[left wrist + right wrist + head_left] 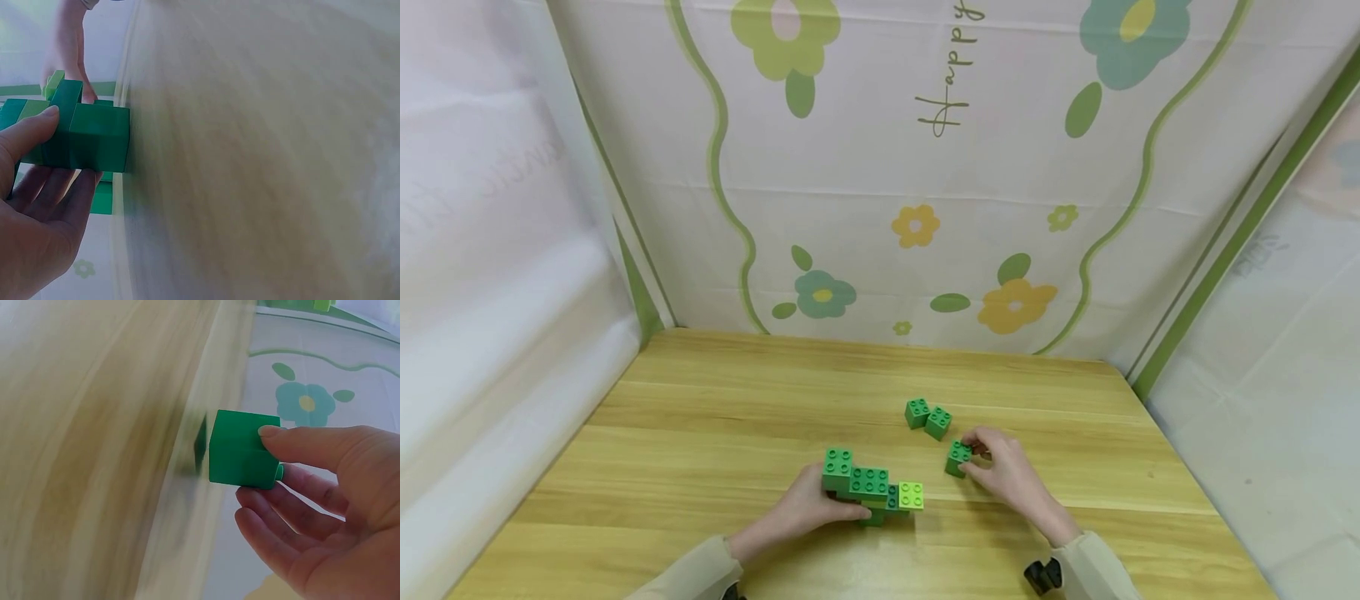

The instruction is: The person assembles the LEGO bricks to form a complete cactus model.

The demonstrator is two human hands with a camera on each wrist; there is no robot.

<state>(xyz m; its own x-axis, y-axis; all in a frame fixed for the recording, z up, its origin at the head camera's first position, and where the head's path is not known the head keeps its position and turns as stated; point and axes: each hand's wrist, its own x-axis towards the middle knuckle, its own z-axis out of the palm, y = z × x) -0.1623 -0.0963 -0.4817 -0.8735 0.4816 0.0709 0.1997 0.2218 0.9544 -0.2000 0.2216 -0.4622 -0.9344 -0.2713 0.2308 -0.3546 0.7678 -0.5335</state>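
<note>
L hand [808,506] grips a stepped stack of green plastic studded bricks [869,482], thumb along near side, other fingers wrapped on opp. side. Stack sits btwn thumb & fingers, sticking out to R of them; its lime-green square end brick [912,495] points twd R hand [1004,473]. Can't tell if stack touches table.

R hand pinches a single green plastic square brick [957,459], thumb one side, fingertips opp. Brick is at the fingertips, well clear of palm; per R wrist cam, studs face palm, flat base faces wood. Base v. close to table, contact unclear.

Two loose green plastic square bricks [937,423] on light wood-grain table [737,408], corner to corner, just beyond the pinched one, a bit L of it. Stack & pinched brick apart. White flower-print cloth [850,158] behind table. Beige sleeves [1097,567] on both arms.
</note>
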